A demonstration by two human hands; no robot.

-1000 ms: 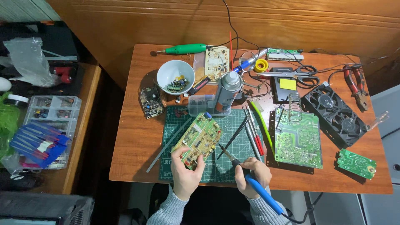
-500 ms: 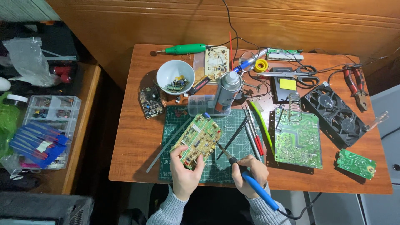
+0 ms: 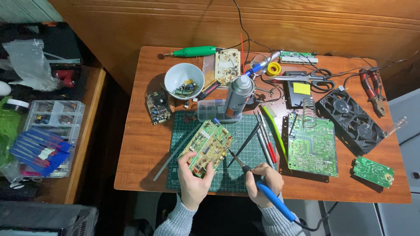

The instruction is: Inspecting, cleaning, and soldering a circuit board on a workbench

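Left hand [image 3: 194, 180], lower centre of the frame: closed around the near end of a populated circuit board [image 3: 206, 147], thumb over the upper face and fingers beneath. The board is tilted up off the green cutting mat [image 3: 238, 179] and sits centre frame, just left of the iron tip.

Right hand [image 3: 264, 180], lower centre right: wrapped in a pen grip round a blue-handled soldering iron [image 3: 262, 187]. The tip points up and left and stands at the right edge of the board; whether it actually touches cannot be told at this size. The cord runs off the lower edge.

State of work, as a judgement: soldering or desoldering on this board appears to be under way rather than finished. The board is in hand, not laid down, and the iron is presented to it. No solder wire is in either hand. Which joints are done cannot be told.

Surroundings on the wooden counter [image 3: 144, 148]: a white bowl [image 3: 183, 78] of loose components at upper left; a spray can [image 3: 238, 95] upright behind the mat; a coiled iron stand [image 3: 309, 107] right of centre; a larger green board [image 3: 313, 146] solder side up at right; a twin fan unit [image 3: 350, 120] further right; a small green board [image 3: 373, 171] at lower right; scissors [image 3: 313, 78] and a yellow tape roll [image 3: 274, 68] along the top.
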